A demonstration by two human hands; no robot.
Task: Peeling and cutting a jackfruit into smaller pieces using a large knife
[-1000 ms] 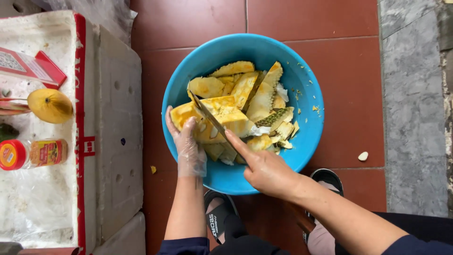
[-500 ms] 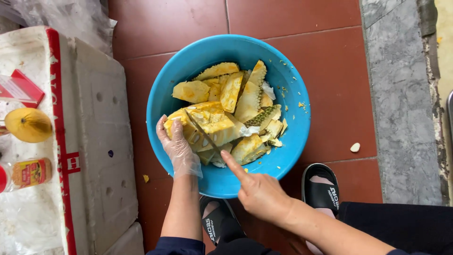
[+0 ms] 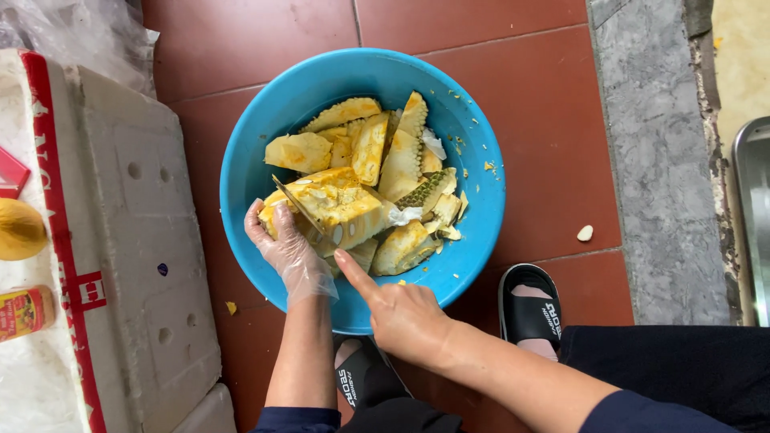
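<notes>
The left hand (image 3: 290, 250), in a clear plastic glove, grips a large yellow jackfruit chunk (image 3: 341, 208) inside the round blue plastic basin (image 3: 249, 172) on the red tiled floor. The right hand (image 3: 401, 314) holds a thin-bladed knife (image 3: 298, 206), index finger extended along it, blade laid across the chunk.

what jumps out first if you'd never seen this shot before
A big blue basin on red floor tiles, heaped with yellow jackfruit pieces. At its near side the gloved left hand steadies a large chunk while the bare right hand slices it with a knife.
</notes>
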